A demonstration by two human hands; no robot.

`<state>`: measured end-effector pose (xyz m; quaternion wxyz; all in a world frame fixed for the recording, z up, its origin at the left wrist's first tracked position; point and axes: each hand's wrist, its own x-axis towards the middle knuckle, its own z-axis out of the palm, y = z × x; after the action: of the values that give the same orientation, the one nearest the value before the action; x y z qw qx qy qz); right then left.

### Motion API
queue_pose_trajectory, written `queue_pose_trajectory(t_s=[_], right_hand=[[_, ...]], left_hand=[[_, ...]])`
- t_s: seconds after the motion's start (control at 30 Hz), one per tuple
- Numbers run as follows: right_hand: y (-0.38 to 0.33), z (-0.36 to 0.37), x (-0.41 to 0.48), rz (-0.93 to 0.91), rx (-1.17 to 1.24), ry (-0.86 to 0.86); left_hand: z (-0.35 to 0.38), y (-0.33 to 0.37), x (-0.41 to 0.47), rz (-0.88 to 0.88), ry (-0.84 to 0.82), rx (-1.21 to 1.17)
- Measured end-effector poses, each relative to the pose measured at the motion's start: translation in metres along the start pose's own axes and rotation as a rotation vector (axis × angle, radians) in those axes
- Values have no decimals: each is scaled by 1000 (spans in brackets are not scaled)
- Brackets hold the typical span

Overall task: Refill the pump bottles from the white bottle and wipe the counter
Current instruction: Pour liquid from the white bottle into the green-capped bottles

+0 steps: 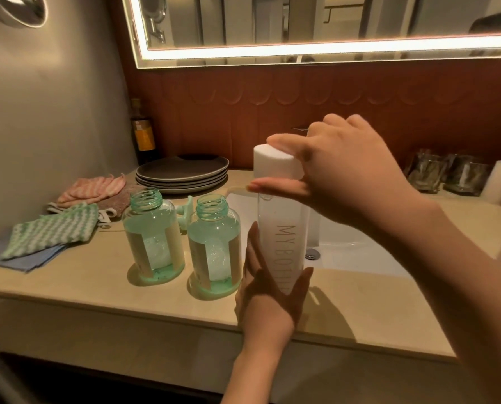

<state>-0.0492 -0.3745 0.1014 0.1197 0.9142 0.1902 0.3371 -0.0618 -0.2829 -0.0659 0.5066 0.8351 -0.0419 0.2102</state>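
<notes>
Two green-tinted pump bottles stand open on the beige counter (97,290), the left bottle (152,234) beside the right bottle (213,247); both hold liquid and have no pumps on. A green pump head (186,212) lies behind them. My left hand (268,293) grips the lower part of the tall frosted white bottle (282,240), which stands upright just right of them. My right hand (333,173) holds the bottle's white cap (275,163) at the top.
Folded cloths lie at the left: a green striped one (51,231), a blue one (24,258) and a pink one (93,188). Stacked grey plates (182,173) and a dark bottle (142,132) stand behind. The white sink (345,246) lies right; glass tumblers (447,173) stand far right.
</notes>
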Motion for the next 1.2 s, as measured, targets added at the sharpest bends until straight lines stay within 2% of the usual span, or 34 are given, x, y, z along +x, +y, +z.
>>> queue_pose_trajectory(t_s=[0.07,0.17,0.3,0.37,0.43,0.53,0.57,0.63,0.9,1.0,1.13,1.2], right_hand=[[5,-2,0,-6,-52,28],[15,-3,-2,-10,-7,118],[23,-5,-1,56,293,318],[26,-2,5,60,463,336],[28,3,13,5,601,204],[26,6,22,-124,724,-201],[24,6,22,-148,725,-280],[21,6,21,-153,658,-299],[16,-9,14,-104,339,-138],[18,-11,14,-117,235,-136],[24,-10,13,-24,9,-72],[26,-12,9,-6,8,-46]], left_hand=[[0,1,1,-24,-20,4],[1,2,3,-107,-90,51],[2,0,5,-110,-88,68],[1,-1,3,-70,-77,47],[1,0,2,-27,-60,30],[-1,0,1,31,-16,18],[-1,-1,1,41,-5,12],[-1,-1,1,53,6,13],[-4,3,-2,-1,-26,8],[-3,2,-3,-1,-28,1],[-3,2,0,-22,-47,20],[-2,1,3,-68,-82,48]])
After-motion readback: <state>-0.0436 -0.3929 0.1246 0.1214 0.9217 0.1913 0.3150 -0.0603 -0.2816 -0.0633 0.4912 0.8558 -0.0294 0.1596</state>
